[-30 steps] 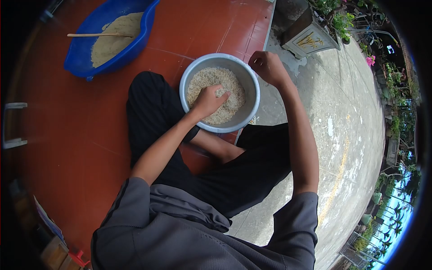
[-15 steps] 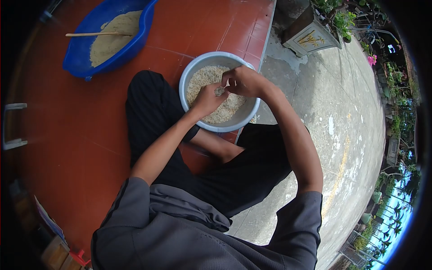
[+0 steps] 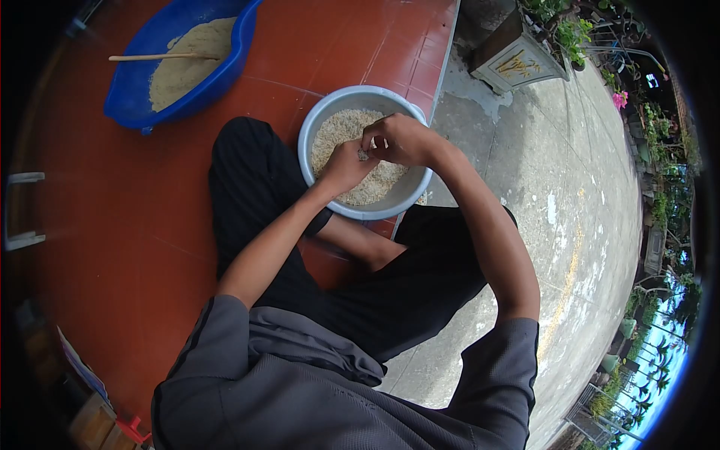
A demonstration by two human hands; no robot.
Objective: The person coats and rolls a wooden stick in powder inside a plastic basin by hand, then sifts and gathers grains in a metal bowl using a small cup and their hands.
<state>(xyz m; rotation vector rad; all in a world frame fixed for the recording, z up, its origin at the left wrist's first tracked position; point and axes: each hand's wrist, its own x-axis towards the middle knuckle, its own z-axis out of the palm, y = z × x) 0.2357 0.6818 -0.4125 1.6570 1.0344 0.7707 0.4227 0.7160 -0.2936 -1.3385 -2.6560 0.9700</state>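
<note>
A light grey-blue round basin (image 3: 304, 142) stands on the floor in front of my crossed legs. Pale, coarse, flaky grain (image 3: 382, 184) fills its lower part. Over the basin, my left hand (image 3: 347, 166) is curled closed around a little of this grain, a greyish bit showing by the fingertips. My right hand (image 3: 401, 140) meets it from the right, its fingers bent into a pinch and touching the left fingertips. Whatever sits between the right fingertips is too small to make out.
At the upper left is a large blue tub (image 3: 244, 45) with beige powder (image 3: 187, 71) and a wooden stick (image 3: 157, 57) lying across it. Red tiles (image 3: 112, 225) end at a step edge beside grey concrete (image 3: 525, 172). A square planter (image 3: 517, 60) stands at upper right.
My right hand has shifted slightly left, closing in over the left fingertips. The gap between the hands is smaller, and less of the grain in my left hand shows.
</note>
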